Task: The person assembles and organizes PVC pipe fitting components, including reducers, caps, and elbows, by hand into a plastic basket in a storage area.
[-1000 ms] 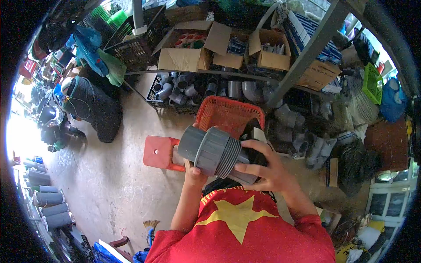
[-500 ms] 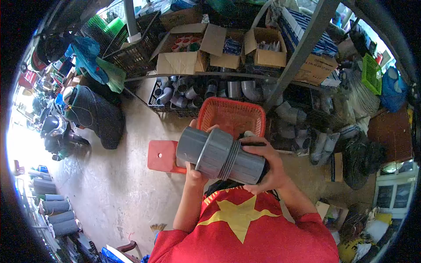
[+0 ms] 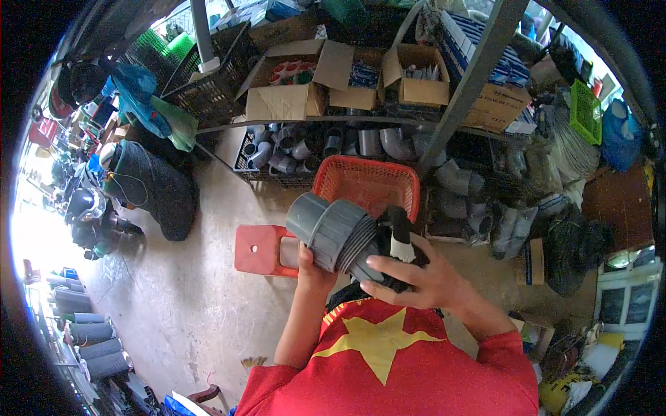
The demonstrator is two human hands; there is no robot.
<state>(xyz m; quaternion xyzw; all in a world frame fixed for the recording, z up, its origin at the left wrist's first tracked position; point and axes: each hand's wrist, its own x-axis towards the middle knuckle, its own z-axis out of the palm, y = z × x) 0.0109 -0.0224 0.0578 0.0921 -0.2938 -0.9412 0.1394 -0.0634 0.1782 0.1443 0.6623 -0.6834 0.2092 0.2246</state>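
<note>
A thick grey plastic pipe fitting (image 3: 333, 232) with a ribbed collar and screw threads is held in front of the red shirt, tilted down to the right. My left hand (image 3: 316, 269) grips its underside, thumb on the grey body. My right hand (image 3: 423, 274) is wrapped round its right end, where a black part with a black and white handle (image 3: 400, 236) sticks up. The fingers of my right hand lie across the threaded end and the black part. Behind the fitting stands a red plastic basket (image 3: 366, 166).
A red stool (image 3: 255, 248) stands on the floor to the left. Beyond the basket, crates of grey pipe elbows (image 3: 281, 156) sit under a shelf with open cardboard boxes (image 3: 277, 102). A slanted metal post (image 3: 479, 76) rises at the right.
The fitting has turned and tilted, so the black part and its handle now show at its right end. My right hand has shifted round that end, its fingers now across the front.
</note>
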